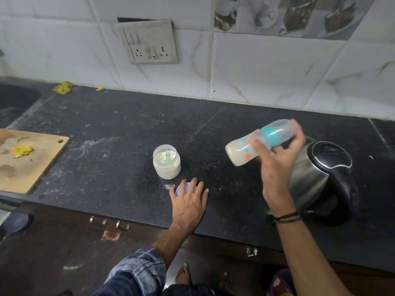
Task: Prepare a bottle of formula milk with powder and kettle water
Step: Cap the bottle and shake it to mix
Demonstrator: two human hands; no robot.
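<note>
One wide camera on the person's head faces forward and down at the counter (119,129), close above left hand (189,201) and right hand (277,167), wall (267,67) beyond.

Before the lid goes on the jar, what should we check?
1. Right hand grips bottle: ok.
2. Bottle top on tight: cannot tell, blurred.
3. Lid under left hand: ok.
4. Jar upright and open: ok.
5. Scoop sits low enough for the lid: cannot tell.
6. Kettle shut: ok.
</note>
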